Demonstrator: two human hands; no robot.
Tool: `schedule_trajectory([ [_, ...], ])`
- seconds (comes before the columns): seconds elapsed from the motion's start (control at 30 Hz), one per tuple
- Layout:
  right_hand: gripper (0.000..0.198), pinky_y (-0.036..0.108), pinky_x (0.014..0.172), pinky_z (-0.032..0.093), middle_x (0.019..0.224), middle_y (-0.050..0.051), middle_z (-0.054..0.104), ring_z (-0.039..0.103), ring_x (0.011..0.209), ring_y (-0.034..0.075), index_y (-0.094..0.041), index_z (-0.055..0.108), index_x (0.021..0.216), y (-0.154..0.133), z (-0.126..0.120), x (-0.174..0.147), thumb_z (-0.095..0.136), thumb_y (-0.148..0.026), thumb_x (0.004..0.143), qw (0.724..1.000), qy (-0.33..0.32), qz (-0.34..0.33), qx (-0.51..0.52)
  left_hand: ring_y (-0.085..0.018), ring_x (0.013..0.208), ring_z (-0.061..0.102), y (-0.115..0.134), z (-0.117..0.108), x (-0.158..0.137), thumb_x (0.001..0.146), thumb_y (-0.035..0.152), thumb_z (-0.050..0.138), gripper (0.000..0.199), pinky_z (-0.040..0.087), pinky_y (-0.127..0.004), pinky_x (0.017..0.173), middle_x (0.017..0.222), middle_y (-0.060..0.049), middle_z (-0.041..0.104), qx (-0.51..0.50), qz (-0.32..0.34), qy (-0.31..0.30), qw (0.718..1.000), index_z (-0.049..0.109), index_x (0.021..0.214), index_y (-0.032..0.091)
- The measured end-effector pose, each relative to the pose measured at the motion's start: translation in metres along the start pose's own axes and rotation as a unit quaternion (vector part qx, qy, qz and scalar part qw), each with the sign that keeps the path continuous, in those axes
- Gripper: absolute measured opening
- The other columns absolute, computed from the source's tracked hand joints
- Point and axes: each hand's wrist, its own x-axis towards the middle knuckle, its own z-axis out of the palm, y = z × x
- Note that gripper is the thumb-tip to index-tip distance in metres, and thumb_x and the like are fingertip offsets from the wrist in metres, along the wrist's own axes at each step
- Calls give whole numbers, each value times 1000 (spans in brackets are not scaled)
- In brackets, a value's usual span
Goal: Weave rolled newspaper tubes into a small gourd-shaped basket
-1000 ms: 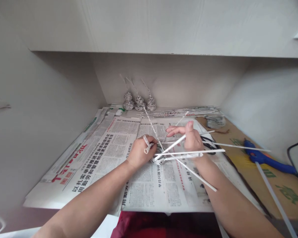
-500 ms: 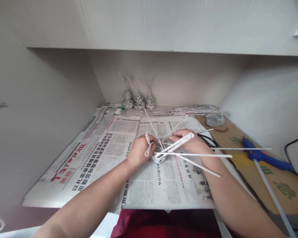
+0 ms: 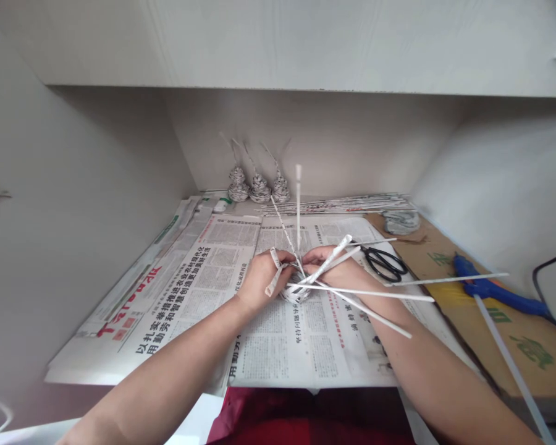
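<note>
A small round woven paper piece point(image 3: 294, 295) sits low over the newspaper, with several rolled-paper sticks point(image 3: 366, 292) radiating from it. My left hand point(image 3: 267, 272) is closed at its left side, fingers curled around its edge. Two short stick ends point(image 3: 275, 258) show over that hand's knuckles. My right hand point(image 3: 328, 262) is closed at the far right side of the piece, its fingertips close to the left ones and pinching at the stick bases. One stick point(image 3: 298, 204) points up between the hands. The fingertips are partly hidden behind the sticks.
Newspaper point(image 3: 189, 296) covers the table. At the back stand three woven paper gourds point(image 3: 260, 188) beside a bundle of paper sticks point(image 3: 338, 205). Black-handled scissors point(image 3: 383, 264) lie right of my hand. A blue glue gun point(image 3: 495, 290) with a glue stick rests on cardboard point(image 3: 528, 364).
My right hand has moved left, in toward my left fingertips. One paper stick now points upward, and the scissors show more fully. My left hand stays in place.
</note>
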Motion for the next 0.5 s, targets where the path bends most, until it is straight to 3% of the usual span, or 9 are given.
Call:
schedule_trajectory([
  [0.13,5,20,45,40,61,1,68,58,52,13,-20,72,72,3,3,0,68,-20,69,988,-42,-76,-126,-17,78,63,0,0,0,75,20,65,9,46,-26,71,80,-2,69,8,-30,-9,999,72,79,23],
  [0.33,14,20,45,41,67,1,68,58,54,12,-20,71,83,7,4,1,65,-19,71,993,-45,-80,-76,-16,77,61,2,0,-1,74,17,64,12,46,-26,71,80,-1,66,-16,-26,2,1000,72,78,23],
  [0.5,17,18,40,33,57,-3,60,49,46,8,-19,70,83,9,-3,3,67,-16,66,993,-60,-66,-80,-13,71,59,5,5,-2,72,13,63,14,45,-23,67,77,-1,61,-25,-32,19,999,72,78,22],
])
